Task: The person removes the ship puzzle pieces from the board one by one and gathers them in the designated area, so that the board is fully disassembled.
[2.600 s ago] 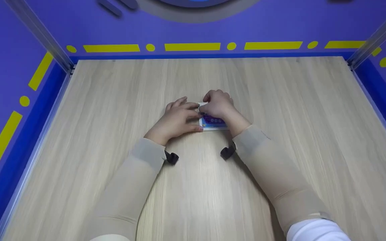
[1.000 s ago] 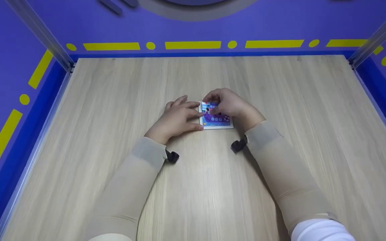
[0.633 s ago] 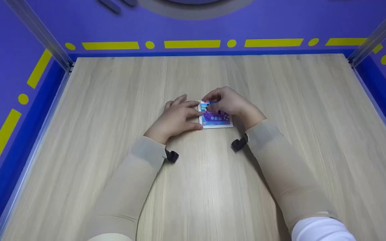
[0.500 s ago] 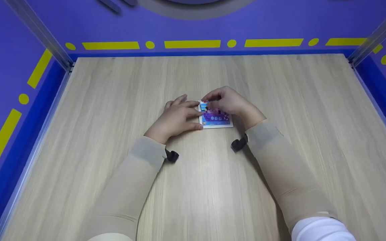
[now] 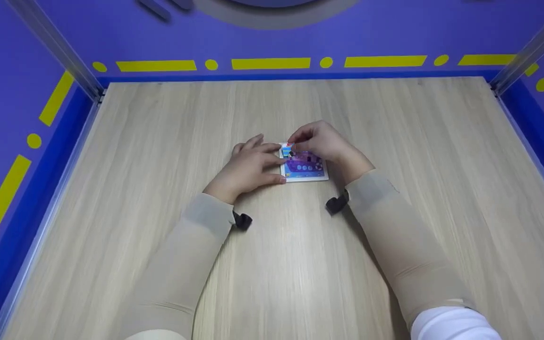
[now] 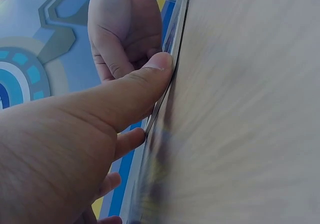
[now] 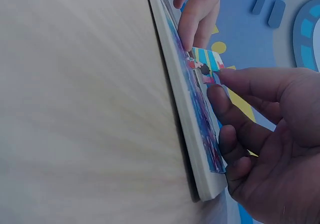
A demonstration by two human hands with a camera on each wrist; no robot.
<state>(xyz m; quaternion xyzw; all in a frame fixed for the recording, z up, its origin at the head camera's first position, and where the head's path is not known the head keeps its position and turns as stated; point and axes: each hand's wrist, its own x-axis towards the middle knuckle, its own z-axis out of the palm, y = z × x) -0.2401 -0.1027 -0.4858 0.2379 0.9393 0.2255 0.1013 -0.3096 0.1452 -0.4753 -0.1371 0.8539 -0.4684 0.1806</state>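
A small white-rimmed picture puzzle board with a purple and blue picture lies flat on the table. My left hand touches its left edge with thumb and fingers fairly straight; in the left wrist view the thumb presses against the board's side. From above the far edge, my right hand reaches over the board. Between its thumb and index finger it pinches a striped puzzle piece, which tilts up from the board in the right wrist view. The right hand hides the board's upper right part.
The pale wood table spreads around the board. A blue-purple wall with yellow marks stands behind it, and similar panels rise at both sides. A black wrist device sits on each sleeve.
Since the earliest frame, my right hand has shifted right, uncovering more of the picture. Over the last half second the striped piece has tilted up. My left hand stays in place.
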